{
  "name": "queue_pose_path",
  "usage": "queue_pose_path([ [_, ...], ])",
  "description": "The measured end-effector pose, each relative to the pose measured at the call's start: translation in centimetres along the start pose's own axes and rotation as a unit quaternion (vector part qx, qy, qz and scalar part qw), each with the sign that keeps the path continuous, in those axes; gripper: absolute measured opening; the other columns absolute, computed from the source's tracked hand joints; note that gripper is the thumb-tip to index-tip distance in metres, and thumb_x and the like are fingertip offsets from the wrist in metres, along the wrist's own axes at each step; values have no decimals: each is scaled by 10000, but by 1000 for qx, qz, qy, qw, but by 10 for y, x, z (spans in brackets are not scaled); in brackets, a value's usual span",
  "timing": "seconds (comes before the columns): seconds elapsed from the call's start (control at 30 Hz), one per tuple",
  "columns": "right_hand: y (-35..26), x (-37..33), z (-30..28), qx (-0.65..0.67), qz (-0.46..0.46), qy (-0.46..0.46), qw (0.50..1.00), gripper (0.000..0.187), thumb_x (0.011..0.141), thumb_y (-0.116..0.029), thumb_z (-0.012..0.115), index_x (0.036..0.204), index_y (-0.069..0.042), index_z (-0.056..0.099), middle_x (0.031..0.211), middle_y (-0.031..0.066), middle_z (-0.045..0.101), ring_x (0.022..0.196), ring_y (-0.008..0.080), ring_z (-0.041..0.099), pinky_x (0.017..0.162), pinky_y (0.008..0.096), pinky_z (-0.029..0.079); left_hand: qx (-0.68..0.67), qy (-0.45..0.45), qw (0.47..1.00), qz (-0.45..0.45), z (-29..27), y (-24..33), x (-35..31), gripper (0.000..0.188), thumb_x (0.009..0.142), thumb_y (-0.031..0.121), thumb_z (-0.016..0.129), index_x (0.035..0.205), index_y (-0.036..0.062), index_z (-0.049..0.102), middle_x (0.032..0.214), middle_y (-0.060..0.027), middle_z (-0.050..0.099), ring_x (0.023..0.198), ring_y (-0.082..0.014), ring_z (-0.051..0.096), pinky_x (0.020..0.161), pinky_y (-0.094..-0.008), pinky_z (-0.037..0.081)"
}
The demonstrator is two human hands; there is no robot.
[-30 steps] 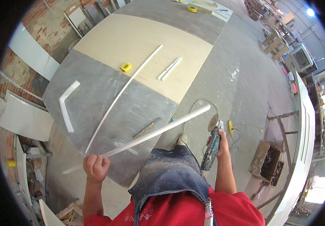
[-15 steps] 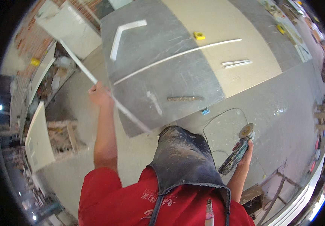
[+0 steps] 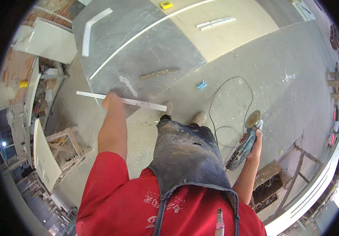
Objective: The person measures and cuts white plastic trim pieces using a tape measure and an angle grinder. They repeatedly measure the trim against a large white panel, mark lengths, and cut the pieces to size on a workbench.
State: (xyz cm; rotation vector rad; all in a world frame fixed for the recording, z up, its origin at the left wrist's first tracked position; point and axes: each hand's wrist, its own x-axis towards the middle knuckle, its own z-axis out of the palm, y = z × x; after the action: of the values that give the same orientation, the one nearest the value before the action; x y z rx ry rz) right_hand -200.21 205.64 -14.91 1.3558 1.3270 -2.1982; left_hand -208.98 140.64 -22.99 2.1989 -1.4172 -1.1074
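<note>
The left hand (image 3: 111, 100) is closed around a straight white strip (image 3: 146, 104), gripping it between its two ends; the fingers are largely hidden, so their exact placement cannot be told. The strip is held in front of the body at the near end of the worktable (image 3: 189, 53), running nearly crosswise, with its right end in line with the toe of one shoe (image 3: 169, 107). The right hand (image 3: 256, 143) is wrapped around the body of an angle grinder (image 3: 241, 151), out to the person's right and above the floor (image 3: 287, 106). The grinder's disc (image 3: 252, 119) is at the upper end of the tool, well apart from the strip (whether the disc is turning cannot be told). A dark cord (image 3: 238, 77) forms a loop beside the grinder. On the grey part of the worktable lie an angled white piece (image 3: 87, 33), at the left, and a rough brown bar (image 3: 157, 73), nearer the person. A long thin white strip (image 3: 138, 32) extends from the grey part onto the beige panel (image 3: 244, 31). Two short white strips (image 3: 216, 23) lie side by side on this panel, and a yellow tape measure (image 3: 166, 5) lies near its left edge.
</note>
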Motion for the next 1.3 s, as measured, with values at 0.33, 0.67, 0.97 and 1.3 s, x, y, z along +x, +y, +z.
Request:
queue_pose_path([
  [0.33, 27, 2, 3, -4, 26, -41, 999, 535, 916, -467, 678, 1163, 0, 594, 846, 164, 672, 662, 294, 693, 605, 414, 585, 125, -122, 982, 72, 20, -10, 20, 387, 937, 204, 623, 1255, -16, 649, 1237, -185, 689, 1047, -367, 693, 809, -473, 573],
  [0.67, 64, -21, 81, -24, 141, -156, 977, 527, 898, -413, 724, 1164, 19, 584, 852, 163, 684, 640, 274, 696, 571, 401, 597, 196, -92, 850, 480, -52, -22, -45, 465, 879, 270, 796, 1249, 48, 622, 1132, -145, 601, 939, -301, 614, 815, -484, 497],
  [0.97, 94, -40, 135, -1, 250, -198, 948, 607, 867, -402, 773, 1289, -42, 526, 899, 150, 666, 639, 265, 700, 556, 385, 602, 213, -368, 361, 830, -18, -42, -135, 437, 840, 196, 802, 1231, 68, 653, 1205, -139, 590, 1112, -359, 552, 1009, -485, 407],
  [1.3, 95, -33, 156, -27, 237, -230, 944, 709, 852, -401, 793, 1375, -62, 457, 892, 147, 638, 615, 249, 680, 556, 378, 598, 191, -415, 340, 822, -10, -51, -124, 373, 817, 94, 794, 1166, 58, 667, 1129, -129, 611, 1044, -346, 564, 938, -472, 428],
])
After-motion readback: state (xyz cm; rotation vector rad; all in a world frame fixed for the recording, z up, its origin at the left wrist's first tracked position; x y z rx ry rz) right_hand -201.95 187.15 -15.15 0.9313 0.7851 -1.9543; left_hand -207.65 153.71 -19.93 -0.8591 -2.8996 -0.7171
